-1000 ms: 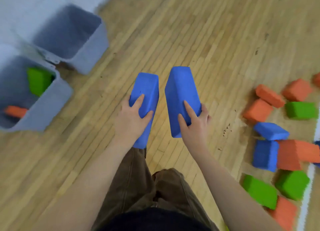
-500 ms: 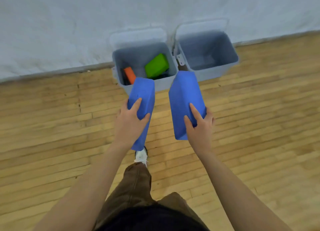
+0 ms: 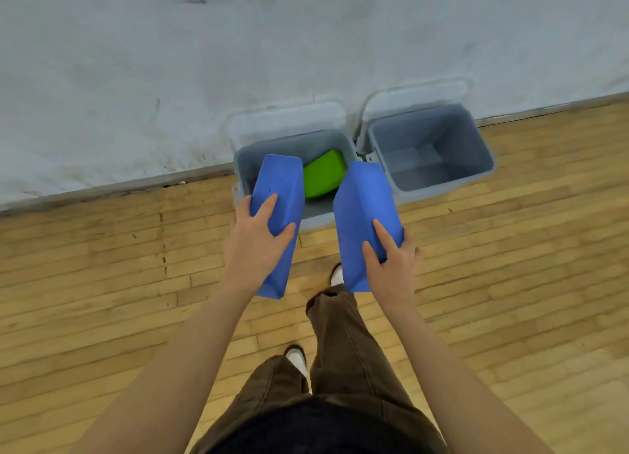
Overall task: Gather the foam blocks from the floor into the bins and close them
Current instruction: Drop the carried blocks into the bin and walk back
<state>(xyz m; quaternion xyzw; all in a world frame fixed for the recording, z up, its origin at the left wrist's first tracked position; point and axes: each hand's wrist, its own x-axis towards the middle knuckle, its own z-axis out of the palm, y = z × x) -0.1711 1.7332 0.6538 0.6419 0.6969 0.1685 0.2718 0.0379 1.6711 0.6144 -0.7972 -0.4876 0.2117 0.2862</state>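
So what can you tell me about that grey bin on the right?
The right bin is grey plastic by its look, rectangular, tapering toward its bottom. It stands upright on the wood floor against the pale wall, close beside the left bin. Its lid leans open against the wall. No blocks show inside; no hand touches it.

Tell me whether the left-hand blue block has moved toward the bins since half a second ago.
Yes. The left blue block, held by the left hand, now overlaps the left bin opening; earlier its top only reached the bin's front wall.

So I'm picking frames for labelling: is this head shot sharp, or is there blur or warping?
Head view: left hand and right hand look fairly crisp; the bins and wall soften slightly; the baseboard bows, wide-angle warping; lighting even, no glare.
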